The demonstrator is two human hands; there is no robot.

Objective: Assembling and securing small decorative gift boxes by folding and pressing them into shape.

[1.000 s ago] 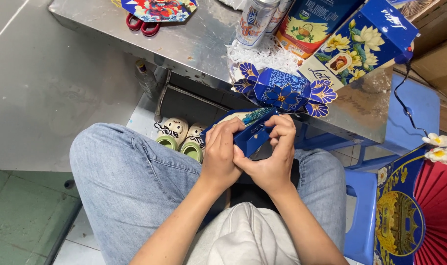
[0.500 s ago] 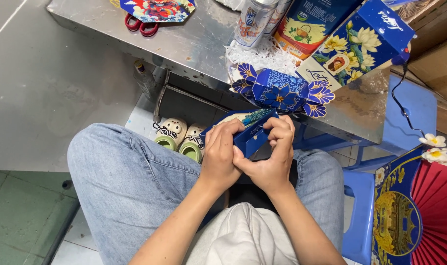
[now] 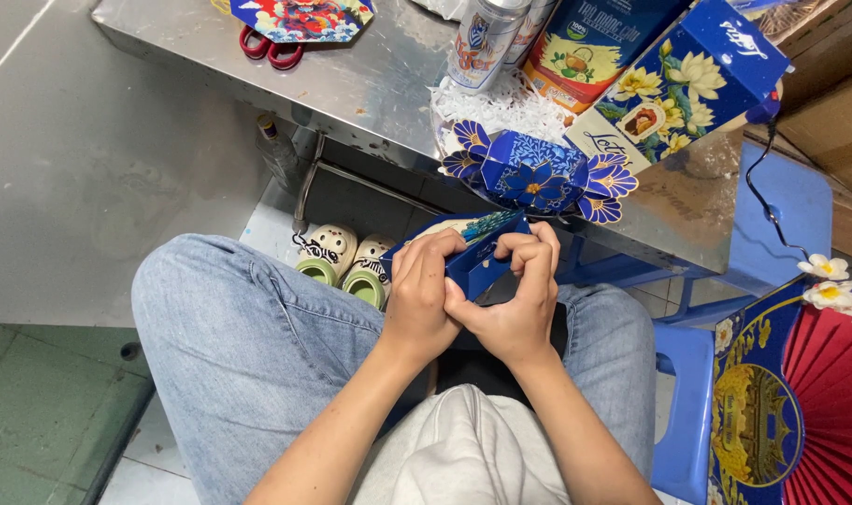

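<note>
- My left hand (image 3: 424, 292) sits just above my lap, back turned up toward the camera; its fingers (image 3: 437, 251) are curled inward and pinched tight, knuckles bunched together
- My right hand (image 3: 519, 301) is pressed against the left, the heels of both palms touching; its fingers (image 3: 530, 254) are bent over at the top, tips folded down and facing the left hand's fingertips
- Both wrists are bent slightly, angling toward each other so the hands form a closed heart-like shape
- My bare forearms run up from the bottom of the view, converging; the left comes in from lower left, the right from lower right; my knees are spread to either side
</note>
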